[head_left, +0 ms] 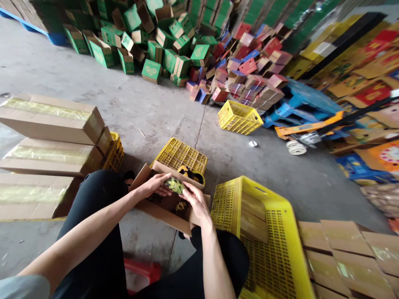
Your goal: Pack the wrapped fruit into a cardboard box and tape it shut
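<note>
Concrete floor's cluttered: your left hand [155,185] and right hand [195,202] both pinch the green-yellow item [174,185] over the open carton [165,207] on your knees, which could tip.

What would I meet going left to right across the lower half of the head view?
Stacked taped cartons → left hand → small green-patterned item held over the open cardboard box → right hand → big yellow crate → flattened cardboard sheets.
</note>
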`<state>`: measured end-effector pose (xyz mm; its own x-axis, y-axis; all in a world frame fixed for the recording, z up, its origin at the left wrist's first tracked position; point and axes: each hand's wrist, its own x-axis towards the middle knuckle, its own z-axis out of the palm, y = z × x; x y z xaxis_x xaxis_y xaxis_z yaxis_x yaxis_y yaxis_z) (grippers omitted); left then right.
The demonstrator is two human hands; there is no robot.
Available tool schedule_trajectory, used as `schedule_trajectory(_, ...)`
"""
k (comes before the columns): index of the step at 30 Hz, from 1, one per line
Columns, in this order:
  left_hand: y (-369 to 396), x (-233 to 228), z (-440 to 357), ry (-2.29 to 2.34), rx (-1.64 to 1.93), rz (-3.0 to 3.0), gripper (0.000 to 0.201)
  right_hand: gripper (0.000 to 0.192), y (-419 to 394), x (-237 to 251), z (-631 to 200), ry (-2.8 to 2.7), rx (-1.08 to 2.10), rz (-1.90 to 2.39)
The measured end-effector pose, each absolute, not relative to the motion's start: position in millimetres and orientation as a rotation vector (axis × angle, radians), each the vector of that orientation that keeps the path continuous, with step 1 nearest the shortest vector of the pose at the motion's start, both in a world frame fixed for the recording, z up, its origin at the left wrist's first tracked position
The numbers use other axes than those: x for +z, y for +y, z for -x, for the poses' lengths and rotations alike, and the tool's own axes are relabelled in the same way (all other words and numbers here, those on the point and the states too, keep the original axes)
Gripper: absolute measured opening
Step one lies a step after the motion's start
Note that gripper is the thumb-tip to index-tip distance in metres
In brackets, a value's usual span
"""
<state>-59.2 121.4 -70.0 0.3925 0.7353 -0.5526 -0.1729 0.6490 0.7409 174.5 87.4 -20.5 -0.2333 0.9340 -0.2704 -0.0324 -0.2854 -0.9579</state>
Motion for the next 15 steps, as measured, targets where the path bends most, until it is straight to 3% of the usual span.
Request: schedule_trajectory(15,120,-52,61,0.8,0.825,-0.832,0.075,0.047,91,-36,-175,-0.966,1.624,1.3)
